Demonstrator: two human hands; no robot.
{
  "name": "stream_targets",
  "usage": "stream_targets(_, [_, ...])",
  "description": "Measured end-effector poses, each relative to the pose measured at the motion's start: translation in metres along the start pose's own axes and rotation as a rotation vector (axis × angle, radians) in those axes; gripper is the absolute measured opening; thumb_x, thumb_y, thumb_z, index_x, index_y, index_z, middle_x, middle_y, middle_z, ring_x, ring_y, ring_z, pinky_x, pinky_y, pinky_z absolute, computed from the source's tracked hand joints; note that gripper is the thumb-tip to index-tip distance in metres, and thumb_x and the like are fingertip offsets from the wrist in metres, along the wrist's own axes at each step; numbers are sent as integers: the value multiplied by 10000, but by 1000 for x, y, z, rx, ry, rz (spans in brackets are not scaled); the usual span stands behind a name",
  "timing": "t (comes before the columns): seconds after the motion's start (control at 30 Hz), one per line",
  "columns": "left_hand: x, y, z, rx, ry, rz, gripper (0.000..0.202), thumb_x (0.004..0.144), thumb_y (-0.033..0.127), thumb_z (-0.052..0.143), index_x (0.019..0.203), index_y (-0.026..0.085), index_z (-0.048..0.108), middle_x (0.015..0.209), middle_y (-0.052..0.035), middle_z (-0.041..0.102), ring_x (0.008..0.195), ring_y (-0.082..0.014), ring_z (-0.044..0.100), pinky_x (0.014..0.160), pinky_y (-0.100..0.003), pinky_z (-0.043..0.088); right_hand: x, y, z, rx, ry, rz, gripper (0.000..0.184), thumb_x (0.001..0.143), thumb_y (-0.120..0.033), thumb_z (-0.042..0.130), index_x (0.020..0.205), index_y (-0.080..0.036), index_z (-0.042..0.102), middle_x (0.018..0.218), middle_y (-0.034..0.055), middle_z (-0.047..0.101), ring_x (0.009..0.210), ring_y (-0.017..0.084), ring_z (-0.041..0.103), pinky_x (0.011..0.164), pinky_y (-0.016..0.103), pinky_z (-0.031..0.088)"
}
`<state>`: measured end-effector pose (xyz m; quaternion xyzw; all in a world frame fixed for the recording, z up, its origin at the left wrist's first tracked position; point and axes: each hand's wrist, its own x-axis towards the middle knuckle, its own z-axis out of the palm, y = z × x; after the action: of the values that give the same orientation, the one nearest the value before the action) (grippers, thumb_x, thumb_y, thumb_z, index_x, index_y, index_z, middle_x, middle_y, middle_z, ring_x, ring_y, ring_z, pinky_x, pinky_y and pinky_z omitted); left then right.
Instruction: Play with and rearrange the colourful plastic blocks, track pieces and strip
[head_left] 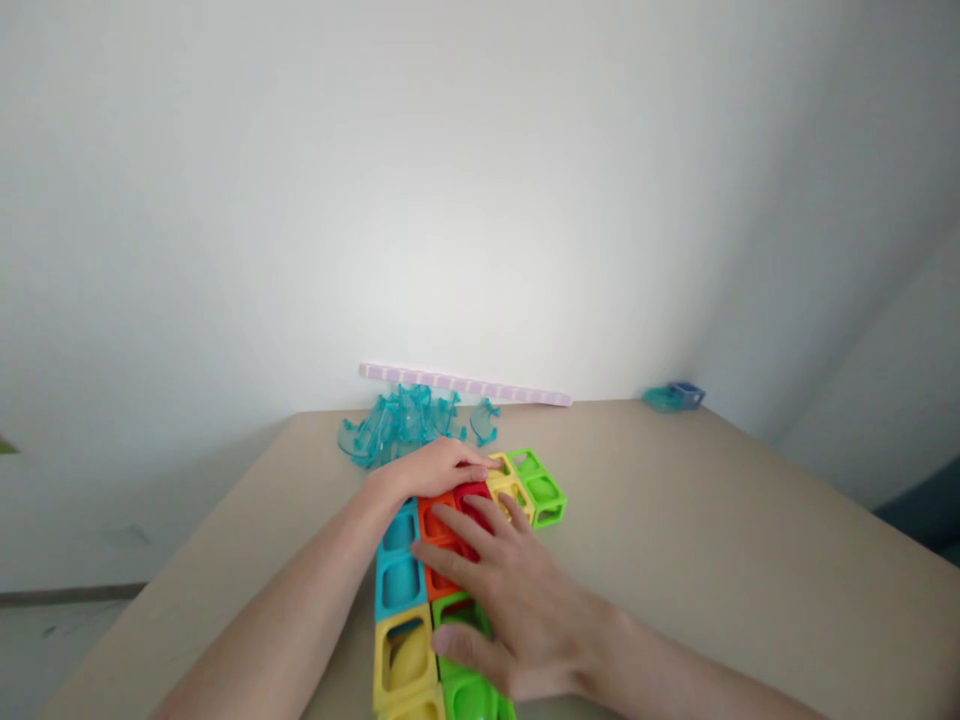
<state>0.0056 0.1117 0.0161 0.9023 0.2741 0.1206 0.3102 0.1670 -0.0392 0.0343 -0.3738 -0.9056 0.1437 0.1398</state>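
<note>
Colourful hollow plastic blocks with curved inner pieces lie joined in a row on the table. Near me are a yellow block (380,660) and a green block (472,698); beyond them come a blue block (400,585), an orange block (436,520) and a red block partly hidden by fingers. A second yellow block (511,488) and a light green block (545,488) form the far right end. My left hand (442,466) lies along the far side, its fingers stretched toward the far yellow block. My right hand (517,590) rests spread over the orange, red and near green blocks.
Several transparent teal curved pieces (409,420) are heaped behind the blocks, with a single teal piece (484,422) beside them. A long pale pink strip (465,385) leans along the wall. At the back right corner sit a dark blue block (687,396) and another teal piece (662,400).
</note>
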Motion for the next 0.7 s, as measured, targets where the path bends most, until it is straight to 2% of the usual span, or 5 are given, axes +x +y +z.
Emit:
stream_targets(0.1, [-1, -2, 2, -25, 23, 8, 397, 937, 415, 477, 1229, 209, 650, 1292, -37, 630, 1173, -189, 598, 1005, -259, 423, 4, -6, -1, 17, -64, 13, 663, 848, -702, 421, 1440, -412, 347, 1476, 31, 412, 1343, 388, 270, 1088, 670, 102])
stream_targets(0.23, [0, -2, 3, -48, 34, -4, 411, 922, 428, 501, 1223, 194, 653, 1295, -52, 624, 1201, -194, 579, 1031, -276, 410, 4, -8, 0, 27, -84, 36, 621, 881, -664, 388, 1450, -420, 331, 1514, 15, 363, 1361, 402, 227, 1086, 670, 88])
stream_targets(0.33, [0, 0, 3, -73, 41, -21, 420, 908, 439, 524, 1221, 192, 655, 1284, -52, 631, 1197, -202, 583, 1032, -284, 412, 4, -7, 2, 22, -81, 31, 586, 893, -646, 379, 1439, -436, 345, 1514, 11, 360, 1344, 397, 250, 1078, 678, 83])
stream_targets(0.5, [-1, 4, 2, -111, 52, -20, 433, 887, 457, 551, 1204, 186, 667, 1246, -50, 658, 1160, -213, 607, 1010, -290, 432, 2, -5, 3, 12, -43, 29, 520, 874, -623, 450, 1360, -437, 460, 1453, -4, 435, 1293, 359, 322, 1090, 648, 126])
stream_targets(0.7, [0, 2, 3, -126, 51, -34, 435, 878, 482, 556, 1177, 194, 684, 1251, -46, 652, 1160, -210, 608, 1007, -288, 433, 3, -10, 4, 3, -37, 43, 543, 878, -586, 458, 1391, -412, 422, 1430, 14, 457, 1307, 381, 312, 1087, 661, 132])
